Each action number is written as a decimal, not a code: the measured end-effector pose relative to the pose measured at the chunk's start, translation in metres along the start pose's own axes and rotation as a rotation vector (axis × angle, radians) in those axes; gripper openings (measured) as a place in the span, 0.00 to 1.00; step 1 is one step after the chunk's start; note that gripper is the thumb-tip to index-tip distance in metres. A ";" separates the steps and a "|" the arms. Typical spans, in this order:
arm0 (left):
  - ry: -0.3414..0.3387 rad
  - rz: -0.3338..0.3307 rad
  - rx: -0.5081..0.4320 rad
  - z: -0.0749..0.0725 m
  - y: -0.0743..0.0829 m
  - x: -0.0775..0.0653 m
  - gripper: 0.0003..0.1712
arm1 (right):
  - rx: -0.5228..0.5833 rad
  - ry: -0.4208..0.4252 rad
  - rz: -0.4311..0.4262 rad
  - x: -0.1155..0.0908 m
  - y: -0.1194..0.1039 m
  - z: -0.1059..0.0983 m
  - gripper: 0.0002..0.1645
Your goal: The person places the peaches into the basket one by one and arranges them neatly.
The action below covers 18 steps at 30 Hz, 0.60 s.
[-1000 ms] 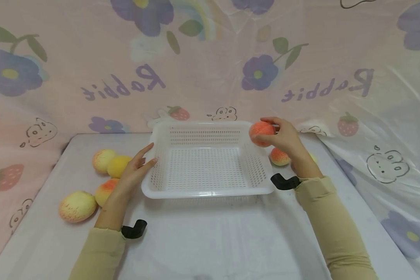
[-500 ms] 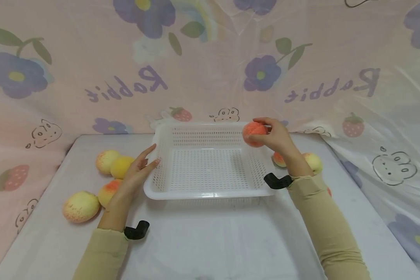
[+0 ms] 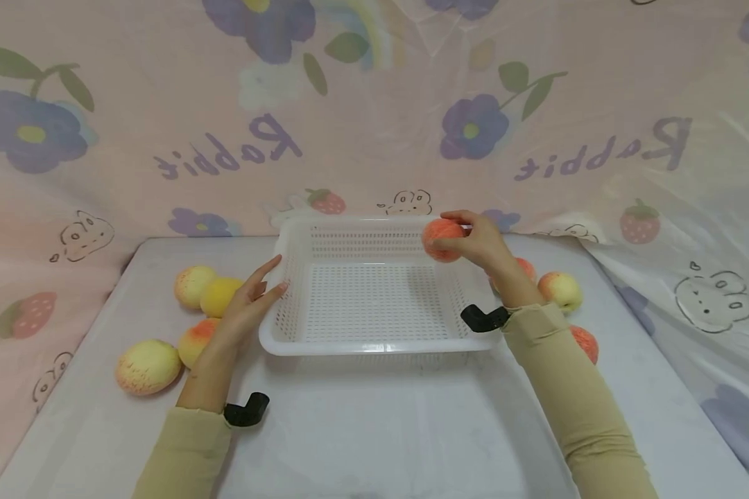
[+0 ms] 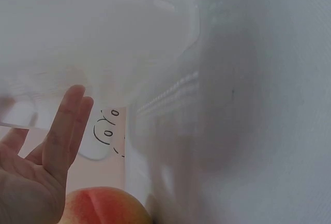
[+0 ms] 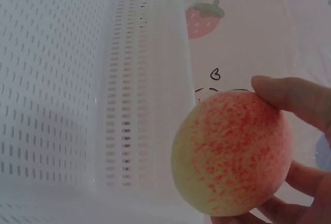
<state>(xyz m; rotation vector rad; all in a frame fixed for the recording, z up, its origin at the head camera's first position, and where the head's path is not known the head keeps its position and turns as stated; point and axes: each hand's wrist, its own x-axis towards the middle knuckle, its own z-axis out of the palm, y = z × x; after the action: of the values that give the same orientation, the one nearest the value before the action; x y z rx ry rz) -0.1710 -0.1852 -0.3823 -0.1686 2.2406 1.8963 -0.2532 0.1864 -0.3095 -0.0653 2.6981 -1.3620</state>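
A white perforated plastic basket (image 3: 374,344) stands in the middle of the table. My right hand (image 3: 482,242) holds a red-and-yellow peach (image 3: 442,241) above the basket's back right part. In the right wrist view, the thumb and fingers curl round the peach (image 5: 232,154), which is pale yellow on one side and speckled red on the other. At the basket's left rim, my left hand (image 3: 240,312) touches the side with its fingers fairly straight. From the left wrist view, these fingers (image 4: 64,131) lie against the basket's outer wall, with a peach (image 4: 103,206) below them.
Left of the basket lie a yellow round fruit (image 3: 218,296), a speckled pale peach (image 3: 195,286), a red-topped peach (image 3: 196,341) and a larger pale one (image 3: 148,367). On the right are a yellowish peach (image 3: 560,291) and a red one (image 3: 584,344). A patterned cloth (image 3: 374,138) hangs behind.
My right hand has carried the peach leftward, from over the basket's right rim to above its inside. The left hand stays at the left rim.
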 end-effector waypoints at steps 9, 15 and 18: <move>-0.002 -0.001 0.011 0.001 -0.001 0.001 0.36 | -0.020 -0.014 -0.017 0.002 0.001 0.005 0.39; 0.006 -0.010 0.000 0.001 -0.003 0.003 0.35 | -0.020 -0.022 -0.024 0.003 0.003 0.006 0.39; 0.005 -0.009 -0.003 0.001 -0.004 0.003 0.35 | 0.011 -0.021 -0.029 0.004 0.003 0.006 0.37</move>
<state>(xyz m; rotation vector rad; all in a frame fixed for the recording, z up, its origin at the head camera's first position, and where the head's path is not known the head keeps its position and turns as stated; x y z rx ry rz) -0.1734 -0.1847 -0.3867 -0.1837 2.2370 1.8973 -0.2562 0.1832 -0.3162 -0.1172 2.6828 -1.3764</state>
